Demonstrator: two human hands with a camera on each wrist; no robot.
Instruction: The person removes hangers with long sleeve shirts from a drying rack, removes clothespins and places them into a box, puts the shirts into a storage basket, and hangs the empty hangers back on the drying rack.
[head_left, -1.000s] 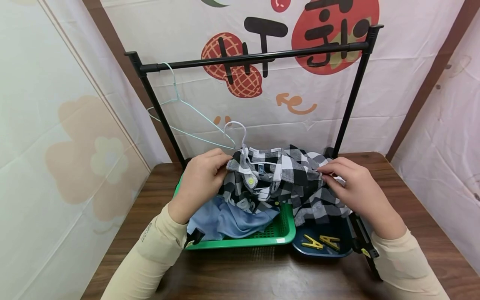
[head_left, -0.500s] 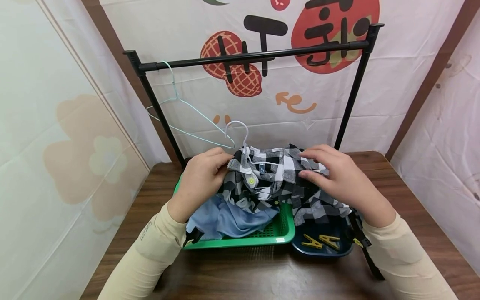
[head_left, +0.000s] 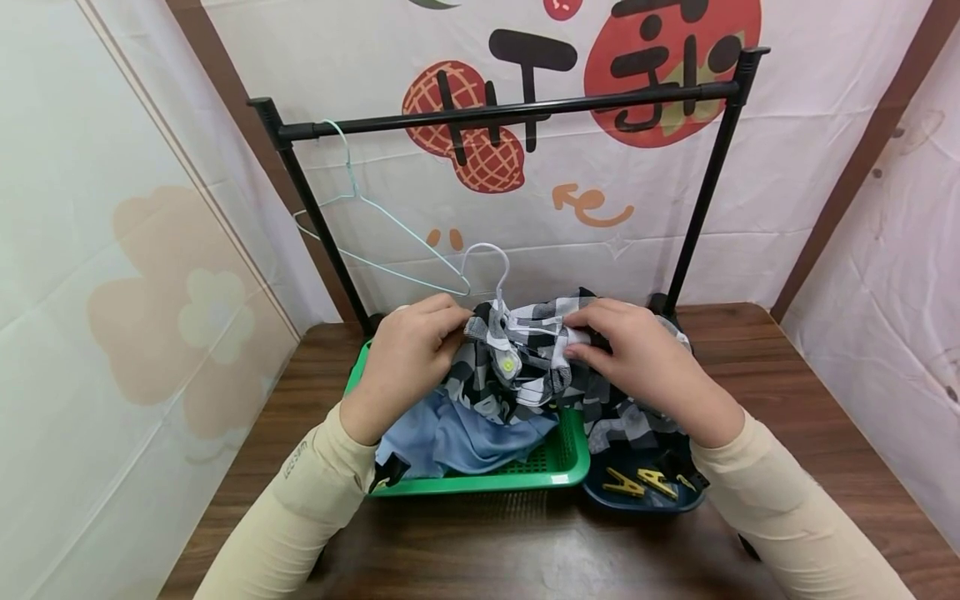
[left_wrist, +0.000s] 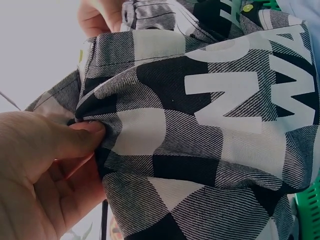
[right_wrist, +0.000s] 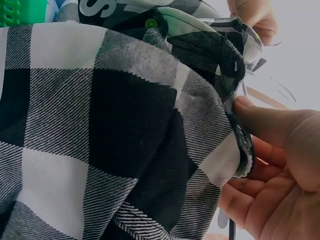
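A black-and-white checked shirt [head_left: 480, 392] with a collar and white lettering lies bunched over a green basket and a dark blue tray. My left hand [head_left: 412, 350] pinches it at the left shoulder; the left wrist view shows the thumb pressing the checked cloth [left_wrist: 190, 135]. On the other side, my right hand [head_left: 637, 354] has thumb and fingertips on the collar edge, gripping it in the right wrist view beside the checked fabric [right_wrist: 135, 110]. A white hanger [head_left: 507, 265] sits inside the neck, its hook standing up above the collar. Its lower part is hidden in the shirt.
Behind stands a black clothes rack [head_left: 510, 112], with a pale blue wire hanger [head_left: 348, 167] at its left end. The green basket [head_left: 480, 485] holds light blue cloth [head_left: 465, 442]. Beside it, the dark blue tray [head_left: 611, 502] holds yellow clothes pegs [head_left: 624, 483].
My right hand let go of the shirt's right shoulder, moved left and took the collar. The hanger's hook has shifted slightly right. My left hand keeps its hold.
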